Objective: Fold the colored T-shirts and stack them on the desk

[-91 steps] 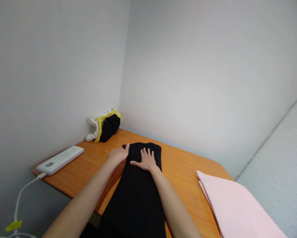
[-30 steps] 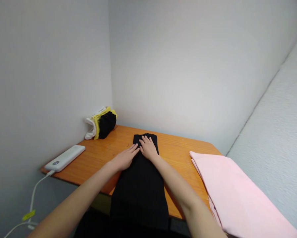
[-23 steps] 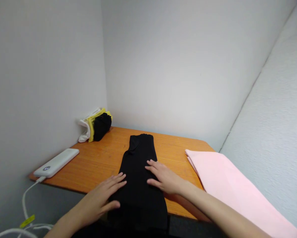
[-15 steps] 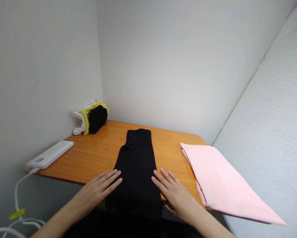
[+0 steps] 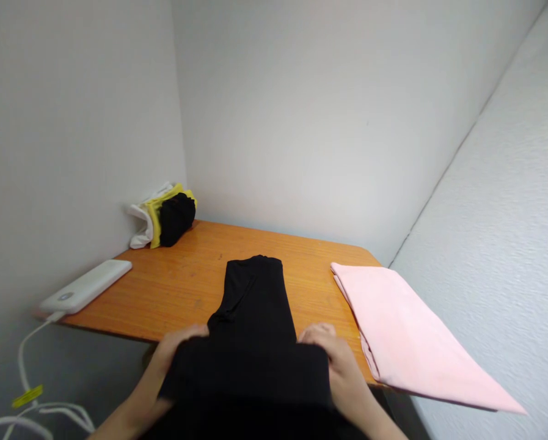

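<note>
A black garment (image 5: 258, 299), folded into a long strip, lies on the wooden table with its narrower end toward the wall. Its near part is raised at the table's front edge and hangs toward me. At the left side of this raised part, my left hand (image 5: 173, 351) is closed on the cloth, its fingers blurred and partly hidden. My right hand (image 5: 335, 360) grips the opposite side, fingers curled round the edge. The lower part of the garment merges with the dark area at the bottom of the view.
On the right of the table (image 5: 173, 293) lies a folded pink cloth (image 5: 402, 324), overhanging the front edge. A white power bank (image 5: 88, 286) with a white cable (image 5: 24, 360) sits at the left. Rolled white, yellow and black clothes (image 5: 177, 219) rest in the back left corner against the walls.
My hands went from lying flat on the garment's sides to gripping its near part, which is now lifted. The far end of the garment has slid toward me.
</note>
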`<state>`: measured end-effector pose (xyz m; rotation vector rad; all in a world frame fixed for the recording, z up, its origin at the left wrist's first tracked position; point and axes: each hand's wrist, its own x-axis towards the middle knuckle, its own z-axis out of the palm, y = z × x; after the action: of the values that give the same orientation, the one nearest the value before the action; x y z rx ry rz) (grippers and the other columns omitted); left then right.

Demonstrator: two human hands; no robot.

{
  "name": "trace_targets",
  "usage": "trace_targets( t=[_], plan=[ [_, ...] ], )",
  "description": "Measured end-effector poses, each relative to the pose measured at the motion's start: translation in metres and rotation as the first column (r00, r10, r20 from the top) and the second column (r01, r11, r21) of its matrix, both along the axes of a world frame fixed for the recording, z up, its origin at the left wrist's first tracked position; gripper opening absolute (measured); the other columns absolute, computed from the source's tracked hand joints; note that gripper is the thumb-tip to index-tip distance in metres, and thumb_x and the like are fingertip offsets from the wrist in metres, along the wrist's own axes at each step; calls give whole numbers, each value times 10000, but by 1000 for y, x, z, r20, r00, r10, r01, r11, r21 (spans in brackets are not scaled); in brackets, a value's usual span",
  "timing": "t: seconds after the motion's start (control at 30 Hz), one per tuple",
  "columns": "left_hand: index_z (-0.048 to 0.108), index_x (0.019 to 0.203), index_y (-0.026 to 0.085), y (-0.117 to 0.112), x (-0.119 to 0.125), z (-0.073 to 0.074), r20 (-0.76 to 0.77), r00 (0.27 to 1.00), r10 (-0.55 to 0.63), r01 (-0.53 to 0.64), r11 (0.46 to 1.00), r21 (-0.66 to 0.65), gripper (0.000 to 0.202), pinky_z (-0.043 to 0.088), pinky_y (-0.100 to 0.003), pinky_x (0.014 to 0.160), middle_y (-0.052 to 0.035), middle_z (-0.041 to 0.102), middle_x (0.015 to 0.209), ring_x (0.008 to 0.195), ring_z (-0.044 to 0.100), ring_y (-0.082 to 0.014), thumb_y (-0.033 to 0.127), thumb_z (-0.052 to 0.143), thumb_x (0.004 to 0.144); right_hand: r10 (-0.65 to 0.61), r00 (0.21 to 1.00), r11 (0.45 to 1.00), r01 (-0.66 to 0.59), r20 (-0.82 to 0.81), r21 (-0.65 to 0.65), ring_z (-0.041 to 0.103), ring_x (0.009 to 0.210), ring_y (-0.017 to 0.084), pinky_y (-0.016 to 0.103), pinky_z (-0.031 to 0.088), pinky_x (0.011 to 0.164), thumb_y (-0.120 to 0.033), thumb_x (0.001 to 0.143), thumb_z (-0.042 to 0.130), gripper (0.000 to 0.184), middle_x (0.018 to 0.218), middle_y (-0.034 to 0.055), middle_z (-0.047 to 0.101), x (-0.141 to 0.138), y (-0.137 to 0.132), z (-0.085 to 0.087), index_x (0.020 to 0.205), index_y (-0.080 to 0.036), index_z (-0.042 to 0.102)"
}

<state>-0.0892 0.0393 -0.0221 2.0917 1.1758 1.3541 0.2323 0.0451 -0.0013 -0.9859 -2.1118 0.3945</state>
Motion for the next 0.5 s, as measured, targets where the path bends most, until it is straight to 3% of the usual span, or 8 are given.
trace_targets(
  t=[0.07, 0.1, 0.13, 0.2, 0.27, 0.3, 0.4, 0.5],
  plan=[
    [668, 1016, 178, 23, 10, 27, 37, 992, 121, -116, 986, -117, 314, 554, -344, 770, -45, 683, 937, 863, 644, -195, 440, 520, 930, -131, 987, 985, 119, -93, -125, 634, 816, 225, 319, 464, 740, -358, 922, 440, 294, 826, 56, 695, -10, 37, 22, 769, -193, 630],
    [640, 1074, 157, 35, 15, 38, 35, 976, 216, -203, 954, -223, 319, 552, -369, 791, -53, 667, 1013, 898, 642, -196, 424, 552, 922, -176, 981, 971, 160, -81, -178, 637, 851, 243, 311, 464, 728, -402, 930, 419, 351, 852, 73, 701, -15, 57, 31, 791, -178, 651],
    [611, 1131, 148, 46, 19, 47, 27, 966, 259, -242, 931, -272, 337, 548, -389, 812, -66, 645, 1088, 942, 636, -205, 408, 566, 921, -250, 968, 942, 245, 6, -228, 641, 832, 250, 303, 459, 701, -448, 937, 410, 406, 829, 85, 700, -20, 76, 37, 780, -166, 656],
    [578, 1188, 148, 63, 24, 57, 2, 947, 322, -301, 885, -354, 362, 541, -417, 843, -75, 609, 1175, 1000, 622, -223, 385, 588, 914, -440, 854, 835, 503, 279, -222, 648, 823, 262, 317, 449, 722, -520, 934, 432, 468, 814, 122, 697, -27, 104, 42, 775, -150, 670],
    [568, 1211, 157, 70, 27, 58, -20, 939, 342, -323, 865, -383, 365, 537, -427, 860, -81, 594, 1209, 1030, 612, -231, 369, 589, 915, -508, 704, 747, 647, 497, -153, 654, 850, 283, 345, 446, 753, -580, 923, 447, 516, 835, 160, 695, -31, 115, 36, 792, -141, 683],
    [565, 1216, 160, 72, 27, 57, -31, 935, 353, -336, 853, -399, 365, 536, -428, 862, -84, 592, 1214, 1034, 611, -228, 364, 590, 915, -492, 665, 734, 663, 562, -143, 654, 872, 297, 357, 449, 760, -608, 916, 442, 543, 858, 176, 694, -33, 114, 30, 813, -136, 690],
    [566, 1215, 163, 76, 27, 49, -59, 929, 365, -352, 827, -439, 365, 538, -423, 859, -81, 593, 1210, 1036, 611, -230, 363, 596, 911, -424, 665, 751, 638, 614, -172, 643, 939, 324, 383, 463, 776, -649, 899, 439, 591, 952, 203, 684, -40, 102, 10, 924, -114, 691],
    [576, 1199, 160, 81, 28, 41, -81, 940, 331, -328, 815, -479, 352, 541, -412, 850, -73, 604, 1189, 1016, 619, -220, 368, 590, 915, -440, 702, 776, 611, 561, -155, 609, 1025, 341, 404, 455, 833, -560, 887, 536, 514, 1059, 231, 655, -46, 91, -1, 1034, -82, 655]
  ],
)
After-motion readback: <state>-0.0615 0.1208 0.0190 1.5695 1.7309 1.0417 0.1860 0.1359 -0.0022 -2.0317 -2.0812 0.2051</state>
